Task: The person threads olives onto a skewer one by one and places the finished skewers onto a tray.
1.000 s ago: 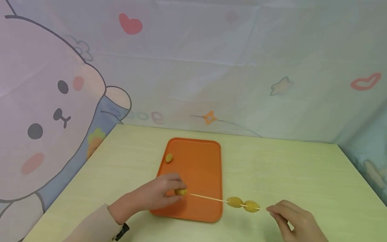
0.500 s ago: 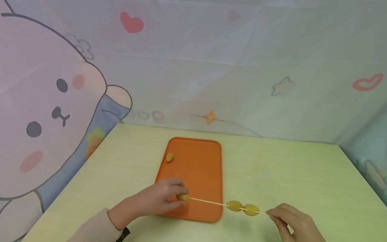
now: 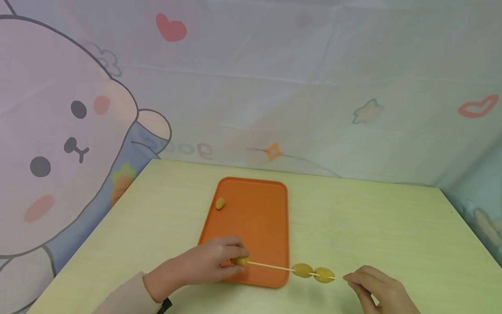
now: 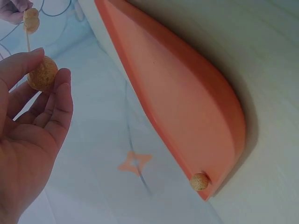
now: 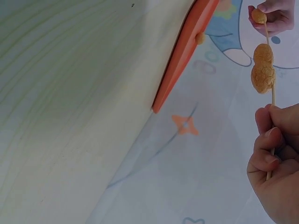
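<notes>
My left hand (image 3: 209, 263) pinches a yellow-brown ball (image 3: 240, 261) between thumb and fingers, above the near part of the orange tray (image 3: 255, 218). The tip of a thin wooden skewer (image 3: 270, 265) meets that ball in the left wrist view. Two more oval balls (image 3: 302, 270) (image 3: 323, 275) sit side by side on the skewer. My right hand (image 3: 382, 290) grips the skewer's other end, its fingers curled round the stick in the right wrist view. Whether the tip has entered the held ball cannot be told.
Another small ball (image 3: 220, 203) lies at the tray's far left side. The tray rests on a pale wooden table (image 3: 364, 218). Behind the table hangs a printed cloth (image 3: 251, 87) with a cartoon bear, hearts and stars.
Both hands, with the skewer and the balls, have shifted slightly toward the table's near edge; my left hand has also moved a little right. The grips look the same.
</notes>
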